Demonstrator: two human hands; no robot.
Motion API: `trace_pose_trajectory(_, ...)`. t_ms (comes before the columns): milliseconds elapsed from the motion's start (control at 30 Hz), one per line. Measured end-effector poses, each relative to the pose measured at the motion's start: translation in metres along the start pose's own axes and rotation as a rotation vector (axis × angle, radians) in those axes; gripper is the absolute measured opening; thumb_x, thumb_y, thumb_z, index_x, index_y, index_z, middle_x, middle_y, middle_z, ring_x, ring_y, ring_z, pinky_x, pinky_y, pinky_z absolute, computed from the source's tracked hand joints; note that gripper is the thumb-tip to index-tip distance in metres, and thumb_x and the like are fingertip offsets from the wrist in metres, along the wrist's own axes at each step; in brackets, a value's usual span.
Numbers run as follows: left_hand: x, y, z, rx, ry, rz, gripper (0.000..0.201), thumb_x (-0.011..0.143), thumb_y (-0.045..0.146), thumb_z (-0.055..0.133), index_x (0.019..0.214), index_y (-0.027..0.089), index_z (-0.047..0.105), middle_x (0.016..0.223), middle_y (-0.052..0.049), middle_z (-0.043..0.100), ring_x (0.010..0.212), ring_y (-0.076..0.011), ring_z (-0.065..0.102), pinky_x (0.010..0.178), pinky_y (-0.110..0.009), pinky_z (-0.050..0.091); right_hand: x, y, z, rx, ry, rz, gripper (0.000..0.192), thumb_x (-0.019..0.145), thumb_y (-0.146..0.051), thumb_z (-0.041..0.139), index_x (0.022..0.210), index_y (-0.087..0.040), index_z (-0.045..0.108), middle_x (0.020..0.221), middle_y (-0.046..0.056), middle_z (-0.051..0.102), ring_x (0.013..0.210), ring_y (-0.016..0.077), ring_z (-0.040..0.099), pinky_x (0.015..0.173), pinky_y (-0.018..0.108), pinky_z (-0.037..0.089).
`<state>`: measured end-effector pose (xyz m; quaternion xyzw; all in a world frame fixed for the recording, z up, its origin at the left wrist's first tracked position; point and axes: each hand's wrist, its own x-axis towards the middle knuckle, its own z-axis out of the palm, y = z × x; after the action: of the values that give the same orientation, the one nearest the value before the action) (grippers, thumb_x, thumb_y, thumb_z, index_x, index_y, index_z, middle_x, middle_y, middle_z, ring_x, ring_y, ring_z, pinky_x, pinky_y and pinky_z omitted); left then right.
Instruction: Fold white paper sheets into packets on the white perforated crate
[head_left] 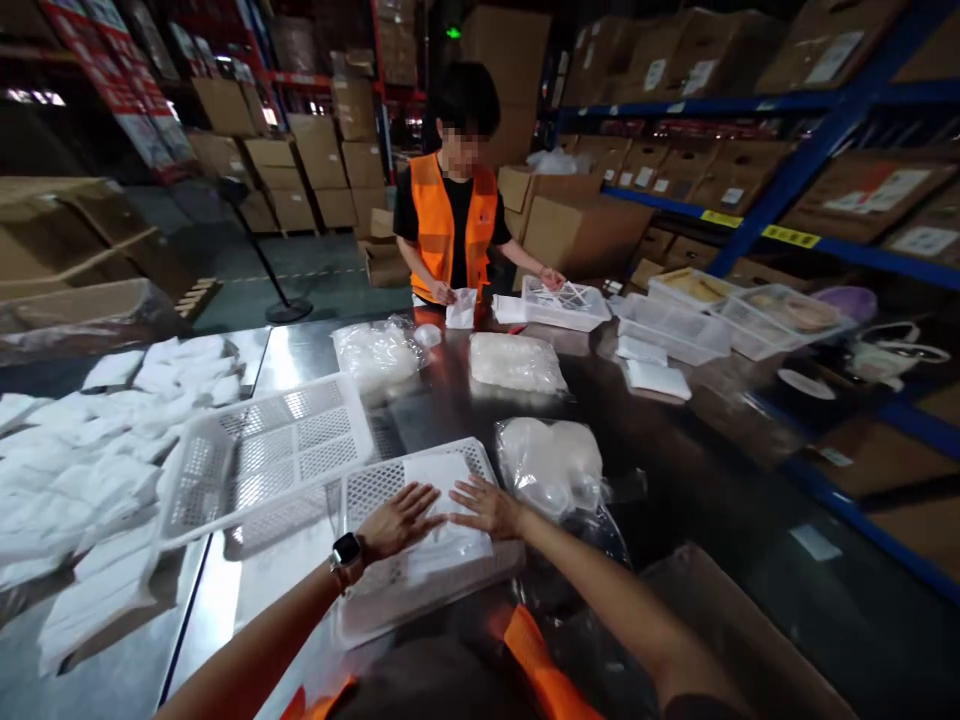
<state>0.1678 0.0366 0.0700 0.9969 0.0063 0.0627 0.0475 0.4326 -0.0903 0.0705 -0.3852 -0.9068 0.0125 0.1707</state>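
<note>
My left hand point(399, 518) and my right hand point(487, 505) lie flat, side by side, on a white folded cloth-like packet point(442, 468). Fingers on both are stretched out, and neither grips anything. Under the packet is a white perforated plastic basket point(375, 492), which seems to be turned bottom up on the metal table. A second white basket point(292, 440) stands to its left, its open side up. Just right of my right hand rests a clear plastic bag point(551, 460) with round whitish pieces inside.
White folded packets point(82, 470) are heaped at the left. Two more clear bags point(517, 362) point(379, 355) lie ahead. Across the table, a co-worker in an orange vest point(454, 220) handles a white packet beside a tray point(566, 305). Several bins point(671, 325) stand at the far right.
</note>
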Motion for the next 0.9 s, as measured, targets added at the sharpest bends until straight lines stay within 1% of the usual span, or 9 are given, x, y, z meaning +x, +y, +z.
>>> trace_pose_trajectory(133,0.002,0.000,0.001,-0.103,-0.007,0.007,0.053,0.093,0.015,0.051,0.139,0.041,0.046,0.147,-0.008,0.047,0.136,-0.0262,0.044,0.112,-0.053,0.036,-0.005,0.004,-0.004,0.092,-0.167,0.092,0.052,0.080,-0.012,0.045,0.130,-0.018,0.059,0.137,0.015,0.056,0.134,0.0258,0.045,0.109,0.049,0.038)
trace_pose_trajectory(233,0.002,0.003,0.003,-0.119,-0.039,-0.010,0.052,0.094,0.014,0.048,0.137,0.044,0.047,0.148,-0.008,0.046,0.136,-0.0274,0.044,0.110,-0.056,0.036,-0.006,0.003,-0.002,0.225,-0.179,0.169,0.050,0.080,-0.013,0.044,0.126,-0.017,0.062,0.137,0.015,0.057,0.134,0.0245,0.045,0.110,0.048,0.037)
trace_pose_trajectory(367,-0.003,0.004,0.002,-0.266,-0.041,-0.049,0.048,0.093,0.015,0.044,0.133,0.040,0.054,0.148,-0.007,0.046,0.138,-0.0271,0.041,0.112,-0.057,0.032,-0.006,-0.003,0.003,0.405,-0.096,0.267,0.043,0.080,-0.020,0.048,0.119,-0.016,0.067,0.130,0.014,0.062,0.129,0.0235,0.051,0.110,0.048,0.038)
trace_pose_trajectory(433,-0.006,0.008,0.002,-0.432,0.021,-0.101,0.039,0.093,0.025,0.046,0.129,0.033,0.059,0.145,-0.008,0.051,0.135,-0.0273,0.045,0.114,-0.056,0.029,-0.003,-0.010,0.008,0.548,0.082,0.451,0.036,0.085,-0.031,0.048,0.107,-0.016,0.072,0.118,0.015,0.069,0.120,0.0247,0.059,0.105,0.048,0.044)
trace_pose_trajectory(567,-0.003,0.027,0.002,-0.822,0.403,-0.599,0.046,0.097,0.046,0.033,0.097,0.021,0.071,0.102,-0.010,0.073,0.099,-0.0231,0.066,0.096,-0.042,0.049,0.006,-0.024,0.023,0.703,0.575,0.997,0.053,0.085,-0.062,0.044,0.078,-0.018,0.072,0.078,0.012,0.073,0.076,0.0254,0.069,0.072,0.041,0.058)
trace_pose_trajectory(633,0.005,0.038,0.002,-0.920,0.616,-0.874,0.051,0.095,0.053,0.032,0.075,0.020,0.065,0.075,-0.006,0.070,0.075,-0.0207,0.066,0.076,-0.035,0.054,0.014,-0.028,0.029,0.629,0.668,1.119,0.058,0.084,-0.070,0.041,0.067,-0.020,0.065,0.062,0.007,0.066,0.061,0.0226,0.062,0.058,0.035,0.054)
trace_pose_trajectory(700,0.015,0.046,0.001,-0.925,0.766,-1.028,0.050,0.093,0.057,0.034,0.064,0.022,0.055,0.062,-0.002,0.062,0.062,-0.0183,0.060,0.064,-0.031,0.050,0.023,-0.031,0.032,0.542,0.716,1.189,0.058,0.085,-0.071,0.037,0.060,-0.022,0.056,0.055,0.004,0.057,0.055,0.0201,0.055,0.054,0.033,0.049)
trace_pose_trajectory(800,0.028,0.047,0.001,-0.791,0.849,-1.150,0.046,0.094,0.054,0.027,0.063,0.025,0.044,0.057,0.000,0.053,0.056,-0.0165,0.054,0.059,-0.029,0.044,0.037,-0.030,0.032,0.413,0.754,1.280,0.053,0.088,-0.066,0.034,0.057,-0.024,0.046,0.050,0.002,0.049,0.053,0.0190,0.048,0.052,0.033,0.042)
trace_pose_trajectory(900,0.034,0.040,0.003,-0.640,0.800,-1.187,0.038,0.095,0.046,0.026,0.069,0.025,0.045,0.062,-0.001,0.055,0.056,-0.0170,0.053,0.057,-0.029,0.039,0.047,-0.027,0.032,0.330,0.757,1.325,0.047,0.089,-0.058,0.034,0.058,-0.025,0.045,0.051,0.004,0.050,0.051,0.0189,0.045,0.052,0.035,0.038)
